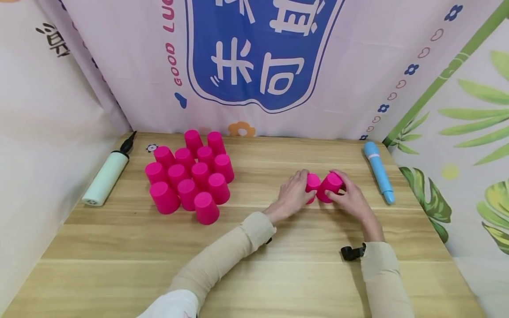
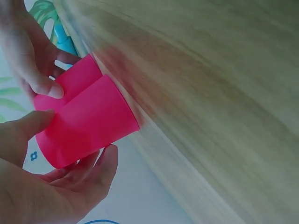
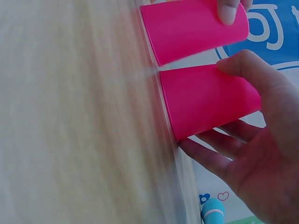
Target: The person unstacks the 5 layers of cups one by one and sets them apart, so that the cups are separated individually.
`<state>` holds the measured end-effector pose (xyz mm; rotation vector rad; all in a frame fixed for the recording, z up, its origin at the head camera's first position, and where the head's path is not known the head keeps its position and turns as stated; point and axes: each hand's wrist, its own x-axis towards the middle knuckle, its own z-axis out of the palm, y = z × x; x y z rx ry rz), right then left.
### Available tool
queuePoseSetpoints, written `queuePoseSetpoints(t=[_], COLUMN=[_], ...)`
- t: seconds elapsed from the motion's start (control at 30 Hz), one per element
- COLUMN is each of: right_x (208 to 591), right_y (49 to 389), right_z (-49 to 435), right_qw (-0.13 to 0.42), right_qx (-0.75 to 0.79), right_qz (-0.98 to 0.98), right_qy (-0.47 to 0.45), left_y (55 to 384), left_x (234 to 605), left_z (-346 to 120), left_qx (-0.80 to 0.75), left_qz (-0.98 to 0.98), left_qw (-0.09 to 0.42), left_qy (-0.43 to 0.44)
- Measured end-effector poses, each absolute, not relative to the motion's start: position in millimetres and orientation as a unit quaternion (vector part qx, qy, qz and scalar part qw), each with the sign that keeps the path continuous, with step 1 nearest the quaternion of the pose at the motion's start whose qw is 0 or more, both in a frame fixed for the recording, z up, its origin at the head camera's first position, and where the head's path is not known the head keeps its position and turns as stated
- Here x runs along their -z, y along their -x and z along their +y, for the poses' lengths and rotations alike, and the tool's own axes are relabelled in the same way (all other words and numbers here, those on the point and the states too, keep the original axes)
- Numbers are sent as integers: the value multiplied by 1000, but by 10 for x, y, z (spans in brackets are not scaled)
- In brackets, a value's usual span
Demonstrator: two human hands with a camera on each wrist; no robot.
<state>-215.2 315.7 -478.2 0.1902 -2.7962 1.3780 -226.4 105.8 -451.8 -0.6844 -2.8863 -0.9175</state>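
Two pink cups stand upside down side by side on the right half of the table. My left hand (image 1: 293, 194) grips the left cup (image 2: 91, 123), thumb on one side and fingers curled round the other. The right cup (image 3: 210, 100) is held by my right hand (image 1: 351, 198) in the same way, its thumb on the near side. Both cups have their wide rims down at the tabletop, close beside each other. To the left, a cluster of several more upside-down pink cups (image 1: 200, 174) stands in loose rows.
A light green hand pump (image 1: 106, 179) with a black nozzle lies at the table's left edge. Near the right edge lies a blue microphone-shaped object (image 1: 379, 173). Printed cloth (image 1: 139, 88) hangs behind the wooden table (image 1: 302, 282) and along its sides.
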Motion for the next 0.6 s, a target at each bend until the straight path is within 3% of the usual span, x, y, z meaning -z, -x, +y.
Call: queuePoseSetpoints(t=[0.6], right_x=[4765], right_y=[2155], right_z=[3152], right_qw=[8], right_qx=[-443], right_qz=[-895], right_qy=[-57], left_y=[1863], left_x=[4348], left_z=[468], left_qx=[327], left_qz=[-918], left_qw=[62], left_qy=[215])
